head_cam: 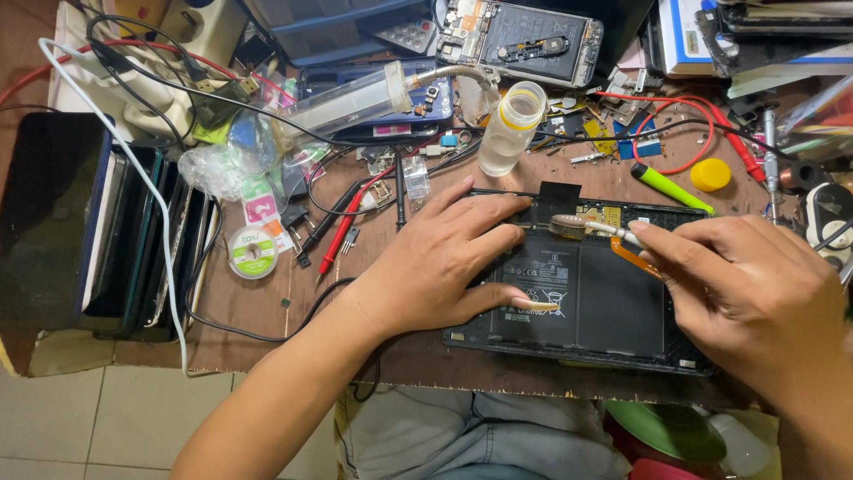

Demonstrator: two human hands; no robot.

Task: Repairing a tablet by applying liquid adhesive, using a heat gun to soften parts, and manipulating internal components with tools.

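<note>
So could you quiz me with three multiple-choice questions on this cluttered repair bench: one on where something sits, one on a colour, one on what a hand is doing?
1. Where does the clear bottle stand?
A. just beyond the opened tablet
B. on the floor tiles
C. on the person's lap

2. What colour is the round cap lying right of the green-handled tool?
A. blue
B. yellow
C. black

3. What is the right hand doing?
A. resting flat and empty
B. holding a small brush over the tablet's top edge
C. lifting the bottle

Answers:
1. A, it stands on the bench just past the tablet's far edge.
2. B, the cap is plainly yellow.
3. B, the fingers pinch the brush handle, while the left hand presses flat on the tablet.
</note>
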